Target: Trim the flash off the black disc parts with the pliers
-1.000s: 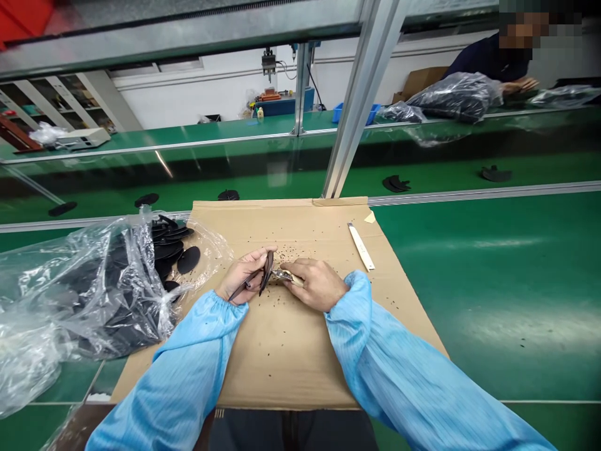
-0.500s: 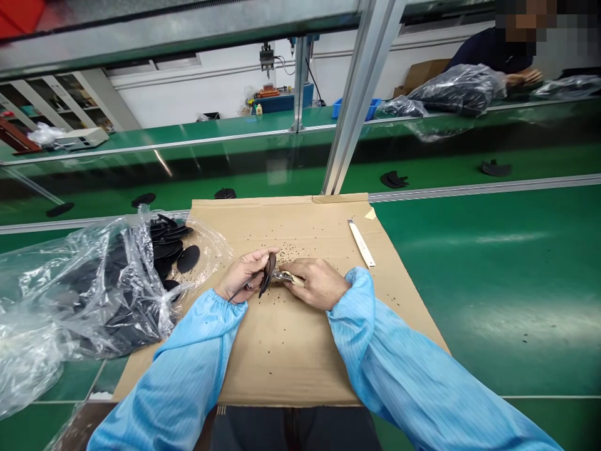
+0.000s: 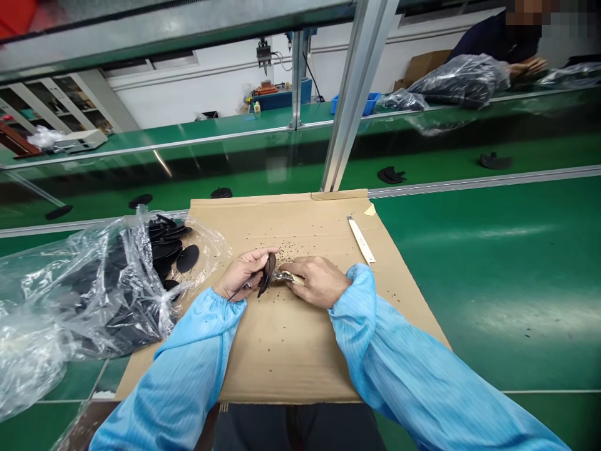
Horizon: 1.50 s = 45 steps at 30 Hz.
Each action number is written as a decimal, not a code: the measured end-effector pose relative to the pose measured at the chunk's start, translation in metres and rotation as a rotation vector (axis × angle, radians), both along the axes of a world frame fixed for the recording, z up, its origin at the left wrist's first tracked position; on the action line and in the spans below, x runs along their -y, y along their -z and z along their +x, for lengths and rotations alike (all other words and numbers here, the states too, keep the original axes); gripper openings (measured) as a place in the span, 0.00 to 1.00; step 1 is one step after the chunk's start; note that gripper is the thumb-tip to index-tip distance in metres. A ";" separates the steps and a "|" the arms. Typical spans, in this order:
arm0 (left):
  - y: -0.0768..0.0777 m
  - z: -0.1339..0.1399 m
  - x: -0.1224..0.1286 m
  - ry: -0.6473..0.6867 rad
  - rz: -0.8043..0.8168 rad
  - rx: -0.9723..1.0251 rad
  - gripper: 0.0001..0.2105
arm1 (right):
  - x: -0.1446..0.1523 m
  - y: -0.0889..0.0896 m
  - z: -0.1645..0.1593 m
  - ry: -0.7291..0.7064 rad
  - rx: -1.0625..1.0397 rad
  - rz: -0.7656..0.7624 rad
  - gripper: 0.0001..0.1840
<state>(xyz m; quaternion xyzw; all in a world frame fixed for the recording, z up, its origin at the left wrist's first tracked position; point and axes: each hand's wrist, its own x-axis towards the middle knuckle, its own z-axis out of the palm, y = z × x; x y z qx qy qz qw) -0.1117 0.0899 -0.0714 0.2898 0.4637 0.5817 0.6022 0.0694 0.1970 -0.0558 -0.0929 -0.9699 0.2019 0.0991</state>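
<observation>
Our left hand has its grip on a black disc-like part, tilted above the cardboard sheet on the table. Our right hand grips pale-handled pliers, tips right by that part; whether they touch, we cannot tell.

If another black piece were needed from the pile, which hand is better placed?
Probably the left hand: it's nearer the pile, though already holding black pieces. The right hand is farther away, gripping a plier-like tool.
</observation>
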 end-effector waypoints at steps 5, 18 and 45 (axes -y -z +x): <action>0.000 0.001 0.000 0.002 0.006 -0.013 0.25 | -0.001 0.000 0.001 0.010 0.014 -0.006 0.16; -0.008 0.007 -0.001 -0.025 0.004 -0.001 0.23 | 0.001 -0.004 0.001 0.029 0.054 0.022 0.14; -0.001 0.010 -0.017 -0.617 0.110 0.016 0.12 | -0.001 0.015 -0.008 0.196 -0.297 0.097 0.23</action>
